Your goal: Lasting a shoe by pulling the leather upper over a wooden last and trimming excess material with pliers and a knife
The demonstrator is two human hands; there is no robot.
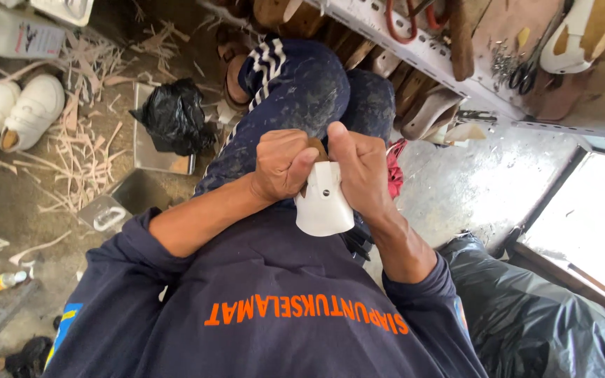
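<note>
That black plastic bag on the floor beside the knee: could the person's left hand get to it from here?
Probably yes. The black plastic bag lies just beyond the bent knee on that side, with nothing standing between. But the left hand is gripping the white piece with the right hand, so it would have to let go.

White shoes (15, 112), black bag (174, 115), perhaps wood shavings (85, 150).

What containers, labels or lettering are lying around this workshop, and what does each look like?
White plastic jug: top left on the floor, boxy, with a pale label on its side.
Small bottle: lower left on the floor, lying down, yellow body, white end.
Sweater lettering: orange print across the dark blue sweater.
Black plastic bags: one crumpled by a metal sheet, one lower right.
</note>
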